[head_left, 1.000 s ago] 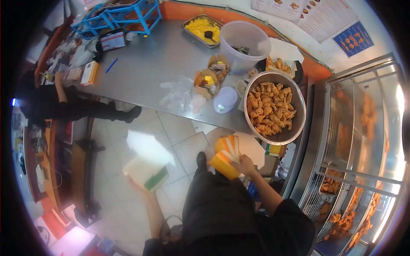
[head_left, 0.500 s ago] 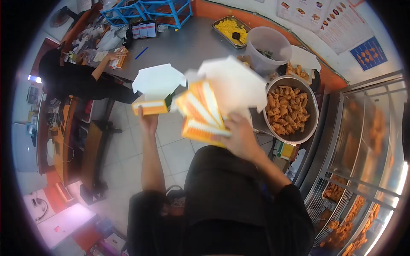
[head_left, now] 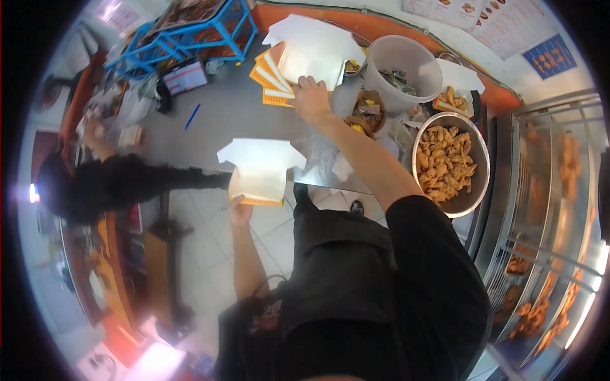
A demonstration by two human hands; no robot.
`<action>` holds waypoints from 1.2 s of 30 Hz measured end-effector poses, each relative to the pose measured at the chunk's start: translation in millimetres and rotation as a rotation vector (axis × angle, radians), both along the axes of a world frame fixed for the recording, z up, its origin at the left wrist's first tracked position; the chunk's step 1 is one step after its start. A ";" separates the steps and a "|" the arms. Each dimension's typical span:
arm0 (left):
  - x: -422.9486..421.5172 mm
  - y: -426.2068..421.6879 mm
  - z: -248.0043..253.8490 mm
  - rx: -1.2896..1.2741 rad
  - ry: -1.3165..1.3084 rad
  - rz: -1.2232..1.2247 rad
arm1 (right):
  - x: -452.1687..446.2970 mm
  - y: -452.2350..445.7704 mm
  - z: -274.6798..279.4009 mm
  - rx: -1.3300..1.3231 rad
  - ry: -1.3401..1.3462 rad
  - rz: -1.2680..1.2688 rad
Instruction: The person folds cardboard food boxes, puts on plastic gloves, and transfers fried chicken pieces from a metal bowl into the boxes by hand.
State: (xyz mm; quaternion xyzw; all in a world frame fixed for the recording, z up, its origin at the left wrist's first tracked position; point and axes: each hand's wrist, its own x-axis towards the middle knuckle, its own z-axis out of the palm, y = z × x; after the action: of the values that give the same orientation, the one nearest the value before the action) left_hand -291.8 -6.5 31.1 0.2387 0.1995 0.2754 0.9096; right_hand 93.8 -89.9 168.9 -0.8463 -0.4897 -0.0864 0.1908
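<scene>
My left hand [head_left: 240,213] grips the lower front edge of a single takeaway box [head_left: 257,181], white inside with an orange-and-yellow printed side, its lid standing up. It is held at the counter's front edge. Farther back, a fanned stack of nested takeaway boxes [head_left: 314,56] rests on or just above the steel counter. My right hand [head_left: 311,98] is closed on the near edge of that stack, arm stretched forward. Part of its grip is hidden behind the fingers.
To the right stand a steel bowl of fried chicken [head_left: 448,162], a translucent tub [head_left: 406,70] and an open box with chicken [head_left: 452,98]. A blue rack [head_left: 210,32], tablet [head_left: 184,76] and blue pen [head_left: 192,117] lie left. A co-worker [head_left: 95,184] stands at left; a glass warmer [head_left: 546,209] is far right.
My right hand has carried the box stack forward over the counter, in front of the yellow food tray. My left hand's box is lower and slightly right. The co-worker's arm has shifted left.
</scene>
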 end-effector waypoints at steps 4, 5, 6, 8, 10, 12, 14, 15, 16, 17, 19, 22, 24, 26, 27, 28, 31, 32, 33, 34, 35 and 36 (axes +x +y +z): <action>13.8 38.3 -20.5 -0.145 0.053 0.012 | 22.4 25.7 -75.8 -0.103 -0.090 -0.085; 18.5 45.7 -23.5 -0.151 0.088 0.000 | 24.3 27.4 -85.0 -0.118 -0.081 -0.101; 24.7 55.1 -26.1 -0.153 0.119 -0.013 | 27.5 28.3 -92.8 -0.146 -0.018 -0.121; 30.4 78.4 -48.0 -0.194 0.171 -0.036 | 29.1 30.1 -102.3 -0.189 0.064 -0.165; 29.0 98.4 -56.2 -0.235 0.233 -0.073 | 30.2 27.9 -102.9 -0.126 -0.146 -0.176; 40.9 114.1 -46.9 -0.202 0.176 -0.113 | 19.4 13.7 -73.7 0.001 -0.110 -0.156; 41.1 132.8 -45.5 -0.186 0.183 -0.129 | -5.3 -20.4 -40.4 0.154 -0.021 -0.222; 44.2 141.5 -40.1 -0.225 0.209 -0.086 | -12.7 -47.3 -25.3 0.173 0.025 -0.315; 47.4 149.2 -34.7 -0.262 0.234 -0.040 | -21.2 -69.6 -13.7 0.121 -0.015 -0.484; 49.5 153.8 -32.4 -0.237 0.201 -0.031 | -23.6 -91.2 -6.7 0.070 -0.057 -0.651; 48.6 159.8 -35.0 -0.242 0.206 -0.019 | -13.9 -135.4 -27.1 -0.148 0.004 -0.661; 52.2 160.8 -25.5 -0.270 0.191 -0.036 | 5.3 -167.7 -53.1 -0.298 0.242 -0.547; 58.4 153.7 -12.2 -0.265 0.213 -0.063 | 15.1 -169.4 -62.3 -0.251 0.244 -0.556; 61.4 146.6 -1.7 -0.265 0.193 -0.055 | 19.4 -164.5 -61.3 -0.196 0.246 -0.567; 60.8 143.9 1.6 -0.271 0.183 -0.054 | 18.8 -163.4 -61.3 -0.195 0.252 -0.572; 60.6 143.6 3.2 -0.269 0.175 -0.048 | 19.0 -162.2 -60.0 -0.194 0.255 -0.577; 55.7 138.6 4.4 -0.293 0.085 -0.019 | 16.5 -163.9 -55.3 -0.143 0.239 -0.544; 52.4 139.4 5.0 -0.288 0.072 -0.022 | 15.1 -163.5 -51.8 -0.147 0.238 -0.531; 48.1 140.1 5.3 -0.282 0.061 -0.024 | 12.5 -163.0 -48.1 -0.091 0.208 -0.497; 44.8 140.5 4.9 -0.282 0.064 -0.010 | 10.0 -160.2 -42.5 -0.033 0.179 -0.462; 40.4 140.9 4.3 -0.262 0.062 0.011 | 6.9 -156.1 -36.6 -0.037 0.185 -0.449; 35.5 141.0 3.9 -0.241 0.060 0.032 | 4.7 -151.4 -29.2 0.017 0.202 -0.458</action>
State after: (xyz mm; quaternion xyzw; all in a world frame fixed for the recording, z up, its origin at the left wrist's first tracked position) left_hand -256.3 134.5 35.0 0.1328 0.2619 0.2567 0.9208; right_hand 98.5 -241.3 139.7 -0.9379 -0.2631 -0.0464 0.2212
